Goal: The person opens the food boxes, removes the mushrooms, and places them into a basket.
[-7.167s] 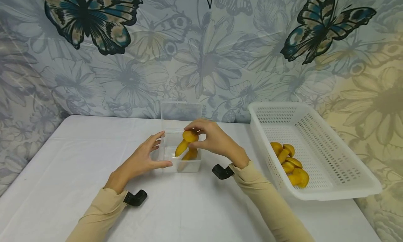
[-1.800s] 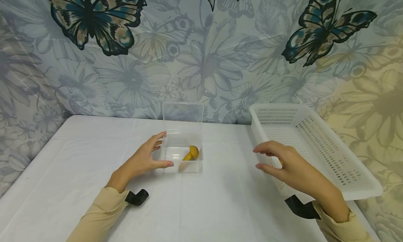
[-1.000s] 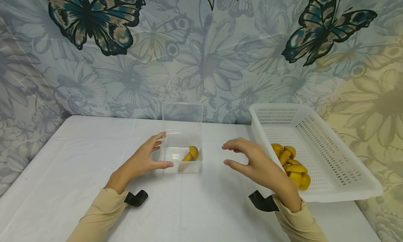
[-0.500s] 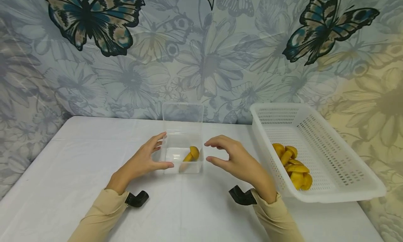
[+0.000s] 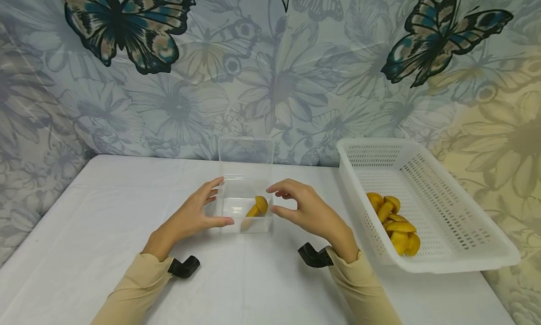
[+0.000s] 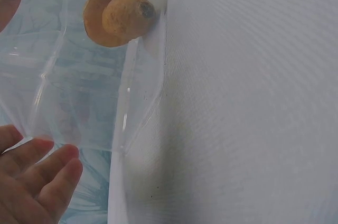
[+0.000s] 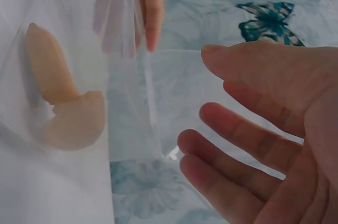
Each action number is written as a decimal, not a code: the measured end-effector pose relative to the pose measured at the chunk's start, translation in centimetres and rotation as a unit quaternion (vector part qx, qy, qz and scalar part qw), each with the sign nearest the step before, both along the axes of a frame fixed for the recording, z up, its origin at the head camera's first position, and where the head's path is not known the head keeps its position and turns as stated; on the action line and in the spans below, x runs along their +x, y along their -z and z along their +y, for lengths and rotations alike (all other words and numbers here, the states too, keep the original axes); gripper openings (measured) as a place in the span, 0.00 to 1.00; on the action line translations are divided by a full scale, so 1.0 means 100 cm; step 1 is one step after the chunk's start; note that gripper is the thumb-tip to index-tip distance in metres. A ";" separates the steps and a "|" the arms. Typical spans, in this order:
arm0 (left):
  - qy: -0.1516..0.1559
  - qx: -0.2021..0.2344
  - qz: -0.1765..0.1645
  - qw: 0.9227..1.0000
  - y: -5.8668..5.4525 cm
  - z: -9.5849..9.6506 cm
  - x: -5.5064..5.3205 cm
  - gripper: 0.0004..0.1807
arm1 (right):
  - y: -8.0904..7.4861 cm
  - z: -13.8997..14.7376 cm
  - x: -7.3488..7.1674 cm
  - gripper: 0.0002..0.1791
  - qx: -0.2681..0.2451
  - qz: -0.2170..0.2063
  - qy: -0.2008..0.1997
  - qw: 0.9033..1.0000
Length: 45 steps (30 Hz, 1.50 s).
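Observation:
A clear plastic box stands on the table with its lid raised at the back. Inside it, toward the right, lies one yellow-brown mushroom; the right wrist view shows its cap and stem through the clear wall. My left hand rests at the box's left side, thumb along the front and fingers at the rear edge. On the other side my right hand has thumb and fingertips right at the right wall, parted, with nothing held between them.
A white perforated basket stands on the right of the white-covered table. Several yellow mushrooms lie heaped along its left side. Behind the table hangs a floral, butterfly-printed cloth.
Earlier my right hand held a mushroom above the box, then was over the basket. It has come back left, without it, to the box's right side. My left hand has stayed.

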<state>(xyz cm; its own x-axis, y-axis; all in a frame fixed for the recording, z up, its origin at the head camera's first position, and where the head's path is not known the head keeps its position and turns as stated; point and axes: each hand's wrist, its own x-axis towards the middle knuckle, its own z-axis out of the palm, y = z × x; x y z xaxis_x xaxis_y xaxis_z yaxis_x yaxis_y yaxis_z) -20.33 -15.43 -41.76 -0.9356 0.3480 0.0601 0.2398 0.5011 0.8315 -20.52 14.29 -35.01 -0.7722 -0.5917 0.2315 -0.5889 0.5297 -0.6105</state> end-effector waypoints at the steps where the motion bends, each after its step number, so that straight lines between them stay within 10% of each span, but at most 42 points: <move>1: -0.001 0.000 0.000 1.000 0.000 0.000 0.000 0.59 | 0.001 -0.001 -0.001 0.18 -0.003 -0.002 -0.001 1.000; 21: 0.002 0.008 -0.004 1.000 0.001 0.000 -0.001 0.59 | 0.006 -0.032 -0.022 0.20 0.104 0.012 -0.037 0.994; 45: 0.002 0.005 0.001 1.000 0.001 -0.001 -0.002 0.60 | 0.005 -0.055 -0.056 0.22 0.226 -0.026 -0.137 0.964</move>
